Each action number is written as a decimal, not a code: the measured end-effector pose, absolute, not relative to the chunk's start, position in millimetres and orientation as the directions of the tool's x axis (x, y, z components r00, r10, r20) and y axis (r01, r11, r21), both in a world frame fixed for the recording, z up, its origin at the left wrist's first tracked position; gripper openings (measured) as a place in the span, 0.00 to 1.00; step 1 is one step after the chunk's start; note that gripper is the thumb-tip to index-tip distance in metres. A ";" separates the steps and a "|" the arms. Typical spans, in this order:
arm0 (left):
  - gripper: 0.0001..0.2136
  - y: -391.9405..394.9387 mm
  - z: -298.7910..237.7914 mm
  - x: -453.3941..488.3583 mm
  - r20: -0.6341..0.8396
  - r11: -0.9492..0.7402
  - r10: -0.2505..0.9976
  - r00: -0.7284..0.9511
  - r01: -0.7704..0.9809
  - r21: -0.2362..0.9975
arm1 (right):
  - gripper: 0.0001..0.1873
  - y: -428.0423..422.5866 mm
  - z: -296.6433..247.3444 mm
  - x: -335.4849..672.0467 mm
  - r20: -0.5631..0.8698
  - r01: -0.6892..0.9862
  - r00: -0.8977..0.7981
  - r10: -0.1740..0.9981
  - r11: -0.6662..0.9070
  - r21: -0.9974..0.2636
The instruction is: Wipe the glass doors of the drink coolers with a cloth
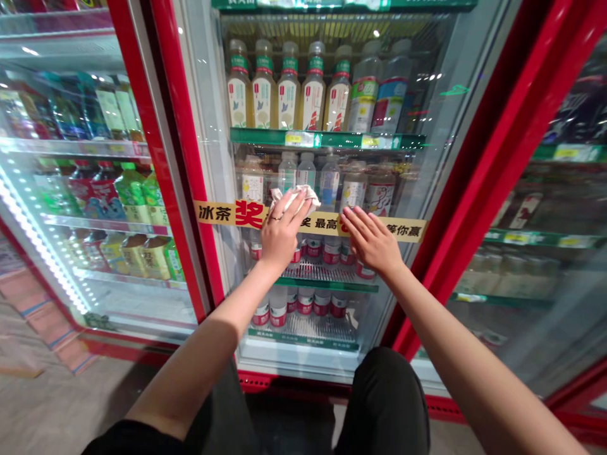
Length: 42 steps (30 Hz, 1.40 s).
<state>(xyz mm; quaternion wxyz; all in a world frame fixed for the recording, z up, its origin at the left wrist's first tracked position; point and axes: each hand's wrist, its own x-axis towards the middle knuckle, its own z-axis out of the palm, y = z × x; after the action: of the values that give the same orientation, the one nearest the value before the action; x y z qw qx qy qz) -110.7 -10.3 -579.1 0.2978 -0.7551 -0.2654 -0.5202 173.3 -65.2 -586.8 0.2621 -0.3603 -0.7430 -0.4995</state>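
Note:
My left hand (281,232) presses a crumpled white tissue (309,196) against the glass door (208,120) of a drinks fridge. The tissue shows beyond and beside the fingers. Under both hands a yellow banner strip (215,213) with black and red Chinese characters runs across the door. My right hand (370,239) lies on the strip's right half, its fingers stretched out and close together, holding nothing. Both hands cover some of the lettering.
Behind the glass, bottles (289,95) stand on several green-edged shelves (265,134). Red frames (184,126) border the door. Another lit drinks fridge (128,278) stands left, a further glass door (512,278) right. My bent knee (391,392) is close to the fridge base.

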 end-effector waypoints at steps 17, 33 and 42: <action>0.29 -13.5 -569.1 -81.9 0.936 -0.653 0.067 0.345 0.725 -0.220 | 0.44 -65.8 -595.9 171.4 0.774 0.823 -0.568 0.280 0.216 0.525; 0.30 -13.8 -569.3 -75.4 0.932 -0.694 0.012 0.362 0.674 -0.253 | 0.49 -73.4 -603.2 164.7 0.839 0.902 -0.430 0.334 0.183 0.390; 0.30 -16.5 -566.9 -68.5 0.886 -0.713 -0.039 0.462 0.608 -0.349 | 0.47 -75.2 -609.6 195.8 0.866 0.916 -0.402 0.299 0.156 0.371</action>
<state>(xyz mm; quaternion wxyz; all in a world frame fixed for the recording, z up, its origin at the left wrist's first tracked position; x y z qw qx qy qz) -68.5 -16.5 -566.9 0.3327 -0.7877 -0.1804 -0.4861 195.8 -75.2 -609.6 0.3233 -0.4413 -0.6883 -0.4765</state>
